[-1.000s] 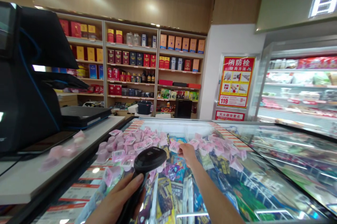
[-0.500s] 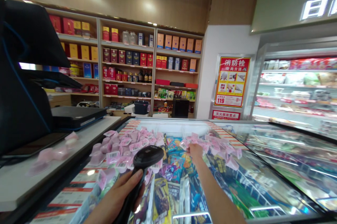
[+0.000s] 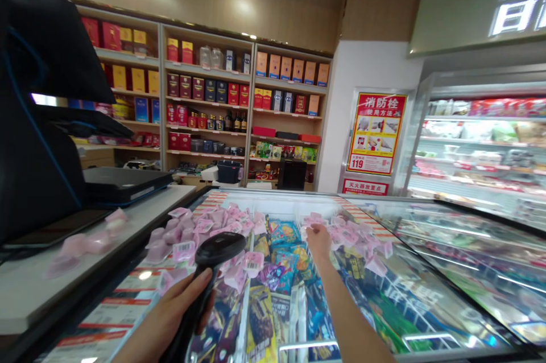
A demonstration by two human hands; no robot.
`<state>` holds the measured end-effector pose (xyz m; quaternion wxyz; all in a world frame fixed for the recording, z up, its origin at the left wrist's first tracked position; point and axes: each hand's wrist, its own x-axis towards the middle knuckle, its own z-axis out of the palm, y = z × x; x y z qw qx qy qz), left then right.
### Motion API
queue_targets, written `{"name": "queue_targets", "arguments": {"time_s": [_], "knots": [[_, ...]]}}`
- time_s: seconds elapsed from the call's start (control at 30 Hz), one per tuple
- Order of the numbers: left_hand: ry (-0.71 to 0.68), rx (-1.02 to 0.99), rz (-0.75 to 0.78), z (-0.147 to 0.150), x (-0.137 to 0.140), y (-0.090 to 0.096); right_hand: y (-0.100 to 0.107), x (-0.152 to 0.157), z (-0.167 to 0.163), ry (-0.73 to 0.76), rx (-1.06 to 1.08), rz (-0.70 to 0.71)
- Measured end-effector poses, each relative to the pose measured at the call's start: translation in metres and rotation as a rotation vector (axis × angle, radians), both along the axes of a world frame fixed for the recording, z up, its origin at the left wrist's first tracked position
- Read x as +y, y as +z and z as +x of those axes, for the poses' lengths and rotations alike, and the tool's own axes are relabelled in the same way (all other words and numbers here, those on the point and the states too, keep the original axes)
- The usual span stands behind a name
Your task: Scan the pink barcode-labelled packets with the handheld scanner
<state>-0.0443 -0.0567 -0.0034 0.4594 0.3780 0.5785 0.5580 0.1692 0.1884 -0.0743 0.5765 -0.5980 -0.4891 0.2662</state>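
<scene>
My left hand [image 3: 187, 300] is wrapped around the handle of a black handheld barcode scanner [image 3: 219, 246]. The scanner's head is over a left pile of small pink cups [image 3: 222, 218] with barcode labels, spread on the glass lid of a freezer. One pink cup with its barcode facing up [image 3: 253, 263] lies just right of the scanner. Further right, my right hand [image 3: 319, 240] reaches to the left edge of a second pile of pink cups [image 3: 350, 232]. Its fingers are curled together, and whatever they may hold is hidden.
Under the glass lie colourful ice cream packets [image 3: 284, 232]. Left, a white counter [image 3: 140, 221] carries a few pink cups [image 3: 96, 242] and a black checkout terminal [image 3: 55, 84]. Shelves of boxed goods [image 3: 209, 90] line the back, and a refrigerated display [image 3: 473, 147] stands right.
The scanner in my left hand has shifted left, uncovering a barcoded pink cup. My right hand has moved slightly up, and the pink cup beside its fingertips is now mostly hidden.
</scene>
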Motion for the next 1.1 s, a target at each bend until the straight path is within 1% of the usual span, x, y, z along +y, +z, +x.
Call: {"name": "queue_targets", "arguments": {"time_s": [0.03, 0.07, 0.1, 0.17, 0.2, 0.23, 0.27, 0.3, 0.4, 0.53, 0.63, 0.73, 0.83, 1.1], "knots": [[0.009, -0.005, 0.009, -0.001, -0.001, -0.001, 0.003, -0.007, -0.007, 0.052, -0.05, 0.027], [0.015, -0.01, 0.016, -0.002, -0.002, -0.002, 0.006, -0.015, -0.016, 0.146, -0.107, 0.056], [0.019, -0.017, 0.018, -0.002, -0.003, -0.003, 0.007, -0.024, -0.025, 0.308, -0.167, 0.08], [0.027, -0.04, 0.021, -0.003, -0.005, -0.004, 0.007, -0.043, -0.044, 0.73, -0.253, 0.107], [0.03, -0.054, 0.022, -0.003, -0.006, -0.005, 0.004, -0.052, -0.053, 0.892, -0.295, 0.109], [0.029, -0.064, 0.023, -0.003, -0.007, -0.006, 0.001, -0.059, -0.06, 0.985, -0.345, 0.118], [0.024, -0.069, 0.021, -0.002, -0.008, -0.006, -0.003, -0.065, -0.067, 1.019, -0.401, 0.133], [0.015, -0.071, 0.02, -0.001, -0.009, -0.006, -0.006, -0.069, -0.072, 1.001, -0.456, 0.152], [-0.005, -0.081, 0.03, 0.004, -0.009, -0.006, -0.013, -0.07, -0.08, 0.812, -0.537, 0.2], [-0.033, -0.084, 0.031, 0.013, -0.006, -0.003, -0.011, -0.056, -0.071, 0.511, -0.456, 0.29], [-0.05, -0.09, 0.017, 0.02, -0.003, -0.001, -0.012, -0.042, -0.055, 0.356, -0.44, 0.351], [-0.089, -0.078, 0.024, 0.027, -0.001, -0.001, -0.017, -0.03, -0.043, 0.288, -0.464, 0.36], [-0.124, -0.049, 0.027, 0.032, 0.002, -0.002, -0.023, -0.023, -0.036, 0.254, -0.497, 0.37], [-0.114, -0.049, 0.01, 0.036, 0.01, -0.007, -0.025, -0.018, -0.031, 0.193, -0.545, 0.329]]}}
